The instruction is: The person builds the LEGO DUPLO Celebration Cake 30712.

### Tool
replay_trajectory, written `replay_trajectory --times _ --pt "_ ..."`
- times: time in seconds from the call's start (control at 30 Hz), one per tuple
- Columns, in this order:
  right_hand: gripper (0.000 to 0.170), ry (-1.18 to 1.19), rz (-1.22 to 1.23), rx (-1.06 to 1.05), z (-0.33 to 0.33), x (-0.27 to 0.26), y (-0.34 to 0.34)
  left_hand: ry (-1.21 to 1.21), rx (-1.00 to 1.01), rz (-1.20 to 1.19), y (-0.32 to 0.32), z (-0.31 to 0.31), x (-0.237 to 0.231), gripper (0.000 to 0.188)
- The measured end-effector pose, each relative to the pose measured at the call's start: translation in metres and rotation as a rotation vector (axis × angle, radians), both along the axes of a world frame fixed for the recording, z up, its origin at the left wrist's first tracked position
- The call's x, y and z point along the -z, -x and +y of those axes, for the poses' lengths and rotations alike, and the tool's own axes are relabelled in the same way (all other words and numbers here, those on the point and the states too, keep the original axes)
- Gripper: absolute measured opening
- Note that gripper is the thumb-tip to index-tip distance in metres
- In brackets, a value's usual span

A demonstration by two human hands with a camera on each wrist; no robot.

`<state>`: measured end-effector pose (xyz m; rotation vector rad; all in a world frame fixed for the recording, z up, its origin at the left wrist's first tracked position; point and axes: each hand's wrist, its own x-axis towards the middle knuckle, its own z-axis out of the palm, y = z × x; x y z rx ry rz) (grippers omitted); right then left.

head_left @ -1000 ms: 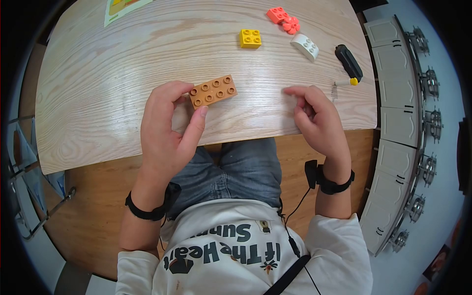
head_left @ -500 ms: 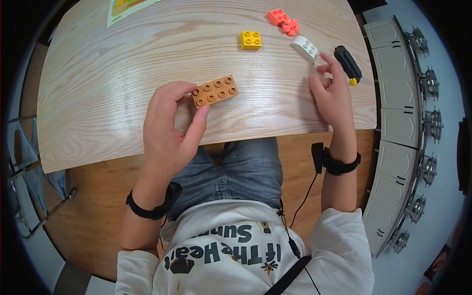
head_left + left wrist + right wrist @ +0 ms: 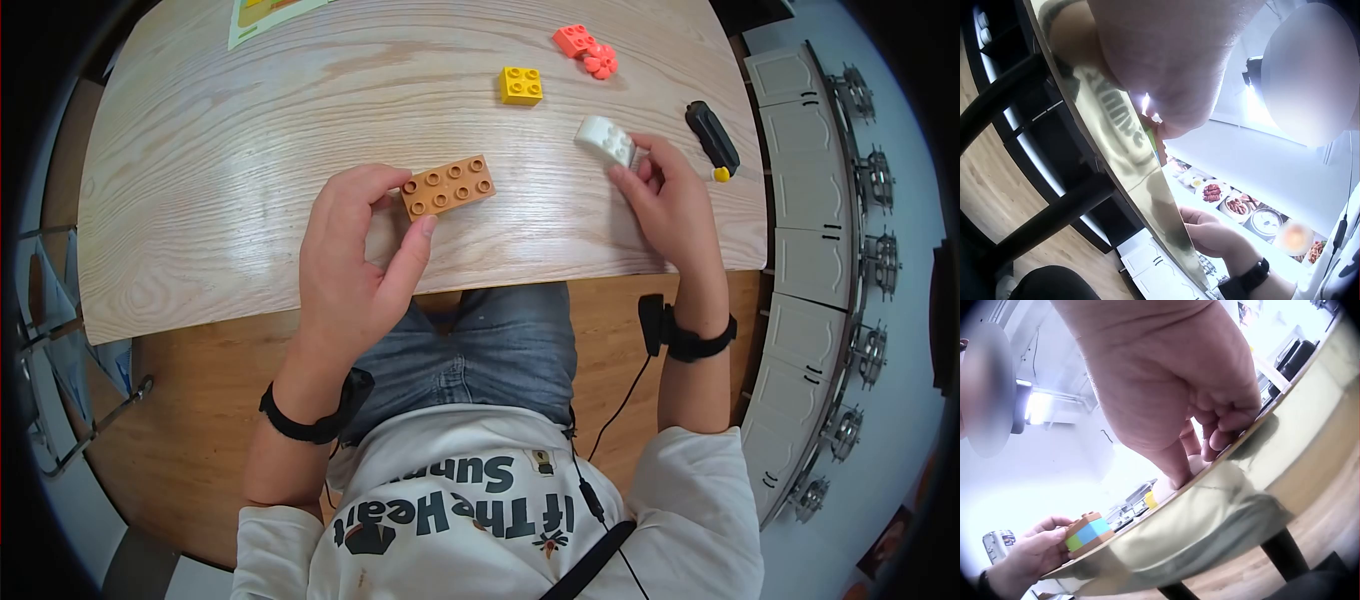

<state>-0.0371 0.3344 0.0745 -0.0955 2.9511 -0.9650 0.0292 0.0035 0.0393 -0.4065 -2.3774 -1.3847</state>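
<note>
In the head view my left hand (image 3: 355, 245) pinches the left end of a brown eight-stud toy brick (image 3: 450, 187), thumb at its near side and a fingertip at the far corner. From the right wrist view, a blue brick (image 3: 1089, 532) and a green brick (image 3: 1076, 543) show beneath the brown one, joined in a stack that stands on the table. My right hand (image 3: 672, 205) holds a white brick with a curved top (image 3: 598, 135) at its right end, between thumb and fingers, close over the tabletop. Part of its studs shows; the fingers hide the rest.
Farther back lie a yellow four-stud brick (image 3: 521, 87), a coral brick (image 3: 573, 40) and a coral flower piece (image 3: 601, 62). At right is a black elongated object (image 3: 712, 136) with a small yellow piece (image 3: 721, 175) by its near end. A printed sheet (image 3: 262, 18) lies far left.
My right hand went right and away to the white brick, gripped it and has drawn it a little nearer and left. My left hand keeps its hold on the brown brick.
</note>
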Motion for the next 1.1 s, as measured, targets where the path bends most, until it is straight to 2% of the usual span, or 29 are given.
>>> replay_trajectory --times 0.13,0.17,0.27,0.37,0.5,0.6,0.7,0.8,0.9,1.0,1.1 --pt "0.045 -0.030 0.052 -0.185 -0.011 -0.009 -0.035 -0.003 0.006 -0.001 0.000 0.000 -0.001 0.039" --pt "0.048 -0.019 0.001 -0.154 -0.018 -0.014 -0.040 -0.002 0.007 -0.005 0.000 0.000 -0.001 0.039" --pt "0.048 0.004 0.149 -0.151 -0.026 -0.015 -0.040 -0.001 0.021 -0.017 0.000 0.001 -0.001 0.040" --pt "0.047 0.011 0.242 -0.300 -0.025 0.001 -0.036 -0.004 0.045 -0.024 0.001 -0.001 0.001 0.041" --pt "0.040 0.097 0.160 -0.334 -0.045 0.004 -0.052 -0.012 0.037 -0.026 -0.001 0.000 0.002 0.041" --pt "0.042 0.268 0.141 -0.267 -0.044 0.011 -0.053 0.003 0.014 -0.004 -0.001 0.003 0.001 0.040" --pt "0.040 0.963 -0.014 -0.060 -0.054 0.020 -0.059 -0.023 0.004 0.014 -0.001 0.000 -0.004 0.040" --pt "0.047 1.624 -0.386 -0.123 -0.062 0.019 -0.050 -0.047 0.032 0.016 -0.003 -0.005 -0.002 0.043" --pt "0.054 1.933 -0.616 -0.128 -0.069 0.030 -0.041 -0.050 0.029 -0.007 -0.004 -0.005 0.001 0.045" --pt "0.055 1.983 -0.629 -0.177 -0.068 0.033 -0.038 -0.015 -0.001 -0.038 -0.004 -0.004 0.000 0.047" --pt "0.051 1.937 -0.605 -0.140 -0.064 0.037 -0.042 0.037 -0.011 -0.039 -0.004 0.000 -0.003 0.050"
